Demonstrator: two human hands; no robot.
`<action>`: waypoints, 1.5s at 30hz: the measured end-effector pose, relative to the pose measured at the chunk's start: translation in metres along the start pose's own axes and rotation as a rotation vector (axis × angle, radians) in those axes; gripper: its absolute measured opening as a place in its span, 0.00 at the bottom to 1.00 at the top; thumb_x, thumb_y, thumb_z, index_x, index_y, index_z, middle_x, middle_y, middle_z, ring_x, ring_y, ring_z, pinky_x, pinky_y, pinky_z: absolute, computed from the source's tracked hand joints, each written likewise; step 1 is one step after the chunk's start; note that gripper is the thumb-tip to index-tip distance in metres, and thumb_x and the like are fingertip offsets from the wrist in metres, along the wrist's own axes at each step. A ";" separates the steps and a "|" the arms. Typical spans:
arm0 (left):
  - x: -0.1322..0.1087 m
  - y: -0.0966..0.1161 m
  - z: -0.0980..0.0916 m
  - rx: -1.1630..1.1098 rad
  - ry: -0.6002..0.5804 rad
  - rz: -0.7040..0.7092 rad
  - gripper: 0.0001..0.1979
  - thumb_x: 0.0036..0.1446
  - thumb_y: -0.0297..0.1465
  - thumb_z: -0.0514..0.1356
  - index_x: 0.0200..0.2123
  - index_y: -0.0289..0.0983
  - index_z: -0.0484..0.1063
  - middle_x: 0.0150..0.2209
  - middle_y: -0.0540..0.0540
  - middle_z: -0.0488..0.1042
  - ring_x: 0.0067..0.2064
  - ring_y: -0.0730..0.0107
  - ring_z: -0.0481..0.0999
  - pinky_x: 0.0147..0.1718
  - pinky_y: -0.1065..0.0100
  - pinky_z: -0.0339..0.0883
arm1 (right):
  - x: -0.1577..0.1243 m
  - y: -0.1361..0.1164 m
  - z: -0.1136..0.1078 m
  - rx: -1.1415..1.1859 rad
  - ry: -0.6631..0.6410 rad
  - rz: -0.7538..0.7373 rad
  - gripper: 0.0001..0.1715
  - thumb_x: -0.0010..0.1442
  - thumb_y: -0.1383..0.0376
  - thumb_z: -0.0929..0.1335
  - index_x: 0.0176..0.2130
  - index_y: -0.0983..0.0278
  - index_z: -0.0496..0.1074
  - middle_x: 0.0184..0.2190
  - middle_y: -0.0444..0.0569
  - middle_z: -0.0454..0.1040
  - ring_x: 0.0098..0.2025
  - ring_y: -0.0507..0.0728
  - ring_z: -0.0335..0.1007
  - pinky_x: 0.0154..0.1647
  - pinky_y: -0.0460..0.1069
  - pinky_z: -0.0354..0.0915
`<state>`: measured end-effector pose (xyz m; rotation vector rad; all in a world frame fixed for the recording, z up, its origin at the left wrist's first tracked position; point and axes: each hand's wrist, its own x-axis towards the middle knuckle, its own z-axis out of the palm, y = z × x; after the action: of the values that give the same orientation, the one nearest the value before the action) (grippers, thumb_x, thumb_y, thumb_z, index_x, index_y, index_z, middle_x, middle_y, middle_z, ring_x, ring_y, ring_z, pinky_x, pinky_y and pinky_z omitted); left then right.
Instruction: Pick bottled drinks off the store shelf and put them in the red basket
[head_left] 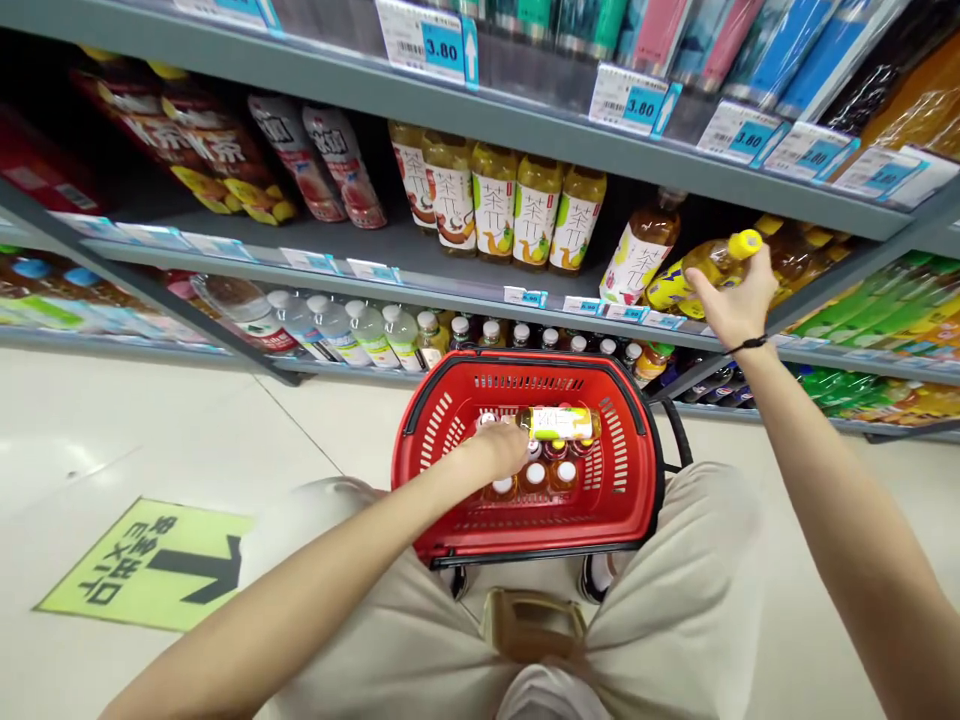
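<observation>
My left hand (501,450) is down inside the red shopping basket (409,452). It closes on the neck end of a tea bottle (561,423) with a white, yellow and green label, which lies sideways over the upright bottles; my fingertips are partly hidden. White caps of other bottles (535,474) show just below it. At the shelf on the right, my right hand (739,290) grips a yellow-capped drink bottle (701,270) with a yellow label, tilted towards me. Beside that bottle leans a dark tea bottle (639,250) with a white and pink label.
Several tea bottles (495,205) stand along the middle shelf, with price tags (525,297) on its edge. The lower shelf holds water and juice bottles (360,330). A black basket handle (679,430) sticks out right. A yellow-green exit sign (142,565) marks the floor.
</observation>
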<state>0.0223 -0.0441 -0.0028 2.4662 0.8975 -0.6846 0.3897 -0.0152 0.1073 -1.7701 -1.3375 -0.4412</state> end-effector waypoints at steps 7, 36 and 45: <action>-0.006 -0.010 -0.013 -0.018 0.114 0.073 0.20 0.71 0.33 0.49 0.54 0.28 0.75 0.49 0.26 0.80 0.52 0.39 0.82 0.49 0.48 0.73 | -0.054 -0.055 -0.048 0.387 0.226 -0.145 0.35 0.53 0.60 0.80 0.56 0.68 0.71 0.53 0.62 0.76 0.58 0.66 0.74 0.62 0.62 0.69; -0.014 0.014 -0.020 -1.542 0.589 0.302 0.40 0.50 0.43 0.75 0.59 0.36 0.62 0.54 0.36 0.78 0.50 0.56 0.82 0.50 0.57 0.78 | -0.247 -0.134 0.023 1.771 -1.121 1.247 0.33 0.67 0.41 0.65 0.52 0.65 0.75 0.37 0.56 0.83 0.33 0.63 0.80 0.20 0.49 0.70; -0.017 -0.015 -0.029 -1.565 0.515 0.552 0.46 0.53 0.42 0.71 0.71 0.40 0.57 0.68 0.33 0.67 0.67 0.45 0.70 0.63 0.51 0.70 | -0.267 -0.117 0.023 1.737 -1.342 1.341 0.49 0.57 0.28 0.62 0.40 0.70 0.77 0.27 0.56 0.79 0.20 0.57 0.75 0.08 0.41 0.53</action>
<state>0.0095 -0.0262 0.0261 1.2341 0.4643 0.6941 0.1810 -0.1512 -0.0459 -0.7059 -0.3124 2.1885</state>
